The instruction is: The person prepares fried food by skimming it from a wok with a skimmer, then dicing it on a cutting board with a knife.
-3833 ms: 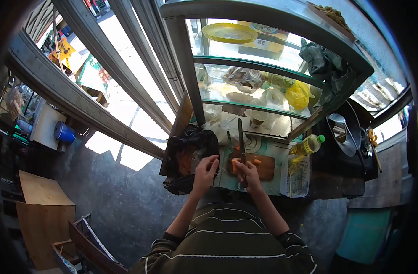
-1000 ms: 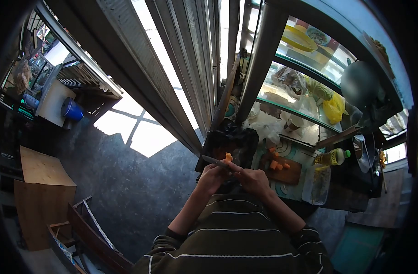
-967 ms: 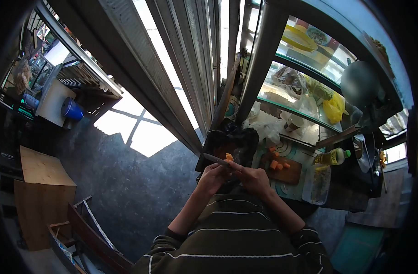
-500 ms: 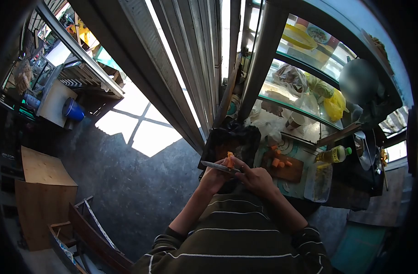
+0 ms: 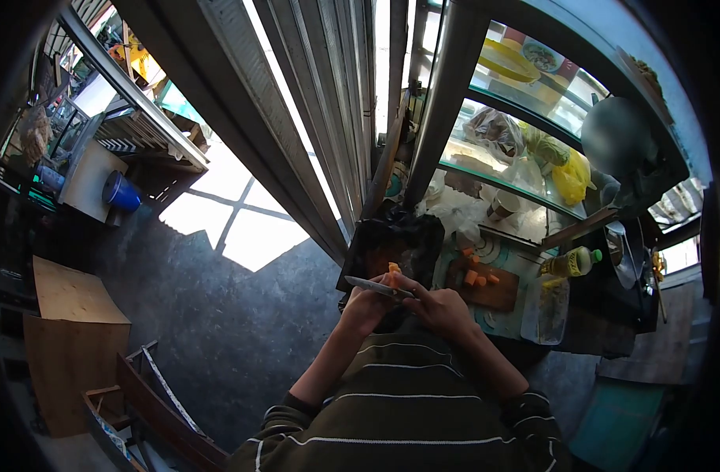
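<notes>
Close in front of my striped top, my two hands meet. My right hand [image 5: 445,310] is closed round the handle of a knife [image 5: 363,283], whose blade points left across my other hand. A small orange piece of carrot [image 5: 393,269] sticks up at the blade, gripped by my left hand [image 5: 365,310]; its fingers are partly hidden behind the knife. Just beyond them stands a bin lined with a black bag [image 5: 427,228]. To the right, several cut carrot chunks [image 5: 472,278] lie on a brown cutting board [image 5: 500,297].
Right of the board are a clear plastic container [image 5: 555,324] and an oil bottle with a green cap [image 5: 572,263]. A glass cabinet holds a yellow bag [image 5: 572,179]. Leftward are a wooden box [image 5: 77,366], a blue bucket [image 5: 122,191] and a metal shutter [image 5: 297,102].
The view has shifted slightly. My hands, the knife and the piece of carrot stay nearly in place, with only a slight shift of the blade.
</notes>
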The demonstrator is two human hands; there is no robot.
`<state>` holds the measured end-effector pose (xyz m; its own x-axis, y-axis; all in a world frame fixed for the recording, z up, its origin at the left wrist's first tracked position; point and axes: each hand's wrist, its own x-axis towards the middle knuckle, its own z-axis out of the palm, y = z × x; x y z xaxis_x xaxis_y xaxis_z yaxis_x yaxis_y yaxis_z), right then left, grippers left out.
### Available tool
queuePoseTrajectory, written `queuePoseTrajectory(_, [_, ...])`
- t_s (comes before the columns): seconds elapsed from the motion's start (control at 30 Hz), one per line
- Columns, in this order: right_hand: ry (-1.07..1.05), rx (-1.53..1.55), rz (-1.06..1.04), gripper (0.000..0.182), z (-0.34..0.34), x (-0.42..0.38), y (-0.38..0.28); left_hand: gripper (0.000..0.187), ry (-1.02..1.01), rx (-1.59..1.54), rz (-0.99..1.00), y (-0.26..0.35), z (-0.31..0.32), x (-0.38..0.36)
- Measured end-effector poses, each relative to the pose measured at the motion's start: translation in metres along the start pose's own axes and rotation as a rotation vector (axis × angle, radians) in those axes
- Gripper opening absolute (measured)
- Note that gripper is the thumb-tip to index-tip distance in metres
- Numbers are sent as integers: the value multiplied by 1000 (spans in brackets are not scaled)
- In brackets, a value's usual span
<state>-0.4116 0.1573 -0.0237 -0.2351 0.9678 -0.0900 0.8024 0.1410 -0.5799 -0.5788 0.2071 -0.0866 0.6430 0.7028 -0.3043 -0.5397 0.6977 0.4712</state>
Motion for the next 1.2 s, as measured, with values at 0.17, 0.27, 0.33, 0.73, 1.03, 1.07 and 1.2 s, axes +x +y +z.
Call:
queuePoseTrajectory(0.17, [55,21,-59,53,7,2,5,29,45,-41,-1,2,4,-4])
queuePoseTrajectory(0.27, [112,63,-104,55,9,4,4,27,18,-40,17,5,3,-3])
queuePoseTrajectory(0.33, [176,135,-139,56,9,6,2,26,-3,-32,31,5,4,-5])
queuePoseTrajectory(0.73, [86,55,-119,51,8,9,6,17,80,-143,-14,10,5,-12])
queuePoseTrajectory(1.03, [131,116,-125,47,12,12,10,18,90,2,45,12,13,-13])
queuePoseTrajectory(1.07, [131,116,-126,47,9,12,8,18,71,-19,28,14,14,-13])
queuePoseTrajectory(1.2, [29,167,42,49,-13,12,-9,19,15,44,36,17,12,-13])
